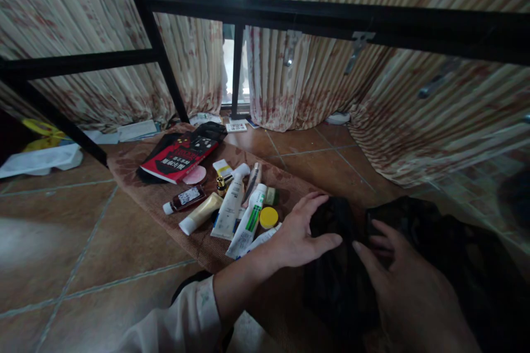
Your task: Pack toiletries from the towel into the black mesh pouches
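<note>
A dark, thin black cloth or bag (337, 281) lies bunched at the lower right. On its left side rests my left hand (302, 231), fingers stretched over the top and thumb apart from them. My right hand (409, 281) is at the cloth's middle, its thumb and fingers apart, with part of the fingers shaded. Left of my left hand, a green-and-white tube (250, 220), a white tube (232, 204), a yellow-lidded jar (269, 218), a cream tube (201, 214) and a dark red bottle (187, 198) lie close together.
Brown woven cloth (136, 193) spreads under the items, with a red-and-black book (180, 160) and a pink round pad (194, 175) on it. Black metal frame bars (314, 14) cross in front of striped curtains (290, 83). Papers (136, 130) lie on the tiled floor (62, 231).
</note>
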The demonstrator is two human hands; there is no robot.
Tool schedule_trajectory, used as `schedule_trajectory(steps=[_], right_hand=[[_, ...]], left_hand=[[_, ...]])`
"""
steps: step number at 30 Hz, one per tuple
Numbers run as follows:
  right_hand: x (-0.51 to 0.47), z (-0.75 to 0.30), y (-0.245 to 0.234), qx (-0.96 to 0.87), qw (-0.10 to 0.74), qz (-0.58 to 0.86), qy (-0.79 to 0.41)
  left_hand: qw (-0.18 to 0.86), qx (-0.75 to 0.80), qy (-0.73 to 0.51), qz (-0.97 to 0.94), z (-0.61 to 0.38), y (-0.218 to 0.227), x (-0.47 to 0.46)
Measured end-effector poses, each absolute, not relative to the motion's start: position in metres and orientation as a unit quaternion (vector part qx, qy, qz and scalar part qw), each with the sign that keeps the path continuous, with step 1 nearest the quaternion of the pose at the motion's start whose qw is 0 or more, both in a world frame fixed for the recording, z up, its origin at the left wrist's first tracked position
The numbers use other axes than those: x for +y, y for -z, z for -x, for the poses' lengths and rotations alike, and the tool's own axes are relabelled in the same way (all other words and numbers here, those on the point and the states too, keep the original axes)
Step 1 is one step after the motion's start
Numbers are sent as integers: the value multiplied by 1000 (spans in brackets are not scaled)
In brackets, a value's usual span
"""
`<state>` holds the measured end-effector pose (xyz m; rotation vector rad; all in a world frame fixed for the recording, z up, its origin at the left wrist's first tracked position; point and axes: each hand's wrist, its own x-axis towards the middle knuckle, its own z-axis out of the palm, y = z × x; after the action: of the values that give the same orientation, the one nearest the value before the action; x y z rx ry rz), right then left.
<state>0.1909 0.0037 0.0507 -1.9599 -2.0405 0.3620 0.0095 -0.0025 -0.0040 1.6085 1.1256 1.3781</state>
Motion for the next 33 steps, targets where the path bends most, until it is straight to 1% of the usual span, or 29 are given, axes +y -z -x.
schedule_trajectory(steps=[6,11,13,15,17,22,25,29,33], right_hand=[[-6,-189,-66,-706,242,655,-118],[-24,-177,-72,-702,343,617,-95],[-30,-171,-75,-703,357,607,-101],[-34,-166,-78,-719,342,597,-100],[-37,-163,-79,-746,306,581,-107],[-45,-144,-70,-832,240,472,-168],[-51,-130,-56,-866,190,428,-172],[-56,-114,-38,-889,111,405,-184],[-59,-97,-23,-869,-15,451,-204]], left_hand=[[337,452,-556,-611,-8,8,-1],[312,473,-563,-602,-7,8,1],[320,482,-571,-583,-2,6,5],[337,491,-591,-544,8,5,11],[353,498,-628,-483,20,4,18],[391,484,-691,-368,42,3,28],[400,480,-690,-367,42,3,27],[419,484,-654,-403,34,7,25],[412,494,-614,-458,28,16,24]])
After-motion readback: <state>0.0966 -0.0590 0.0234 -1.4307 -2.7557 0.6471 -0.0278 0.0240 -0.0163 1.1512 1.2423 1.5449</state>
